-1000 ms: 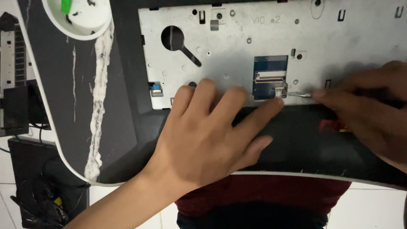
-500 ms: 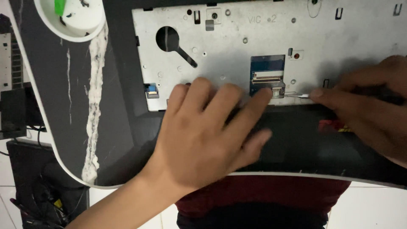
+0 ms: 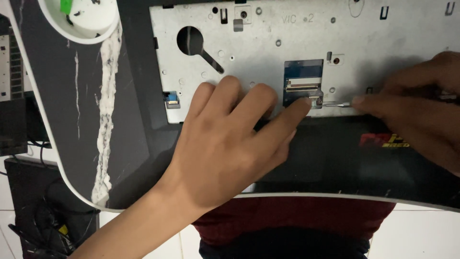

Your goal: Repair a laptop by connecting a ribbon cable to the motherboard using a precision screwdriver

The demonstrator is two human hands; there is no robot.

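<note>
Metal back plate (image 3: 297, 52) of a keyboard-type panel, lying face down on a dark marble-pattern table (image 3: 72, 120), upper middle of view. Near edge first: red shirt below the table rim, then a black panel strip (image 3: 345, 158) with a red-yellow sticker. Left hand (image 3: 230, 144) flat across that strip and the plate's lower edge, fingers spread, gripping nothing; index fingertip touching the small connector at the bottom of the blue circuit patch (image 3: 303, 81). Right hand (image 3: 421, 115) closed on a thin metal tool (image 3: 335, 102), fingers pinched round the shaft, tip just beside the same connector and nearly touching the left fingertip. Handle hidden in the hand, so probably a fine screwdriver or pick, cannot tell which.

Risks, judged from this pose: tip sliding off the tiny part and jabbing the left index finger, caused by the finger sitting right in the tool's line. Also possible: scraping or cracking the blue patch or its ribbon latch from too much sideways force. Plate shifting if left-hand pressure eases.

Farther back: keyhole cut-out (image 3: 194, 43) in the plate, small blue tab (image 3: 171, 98) at its left edge, white bowl (image 3: 81, 19) with a green scrap at the far left corner.
</note>
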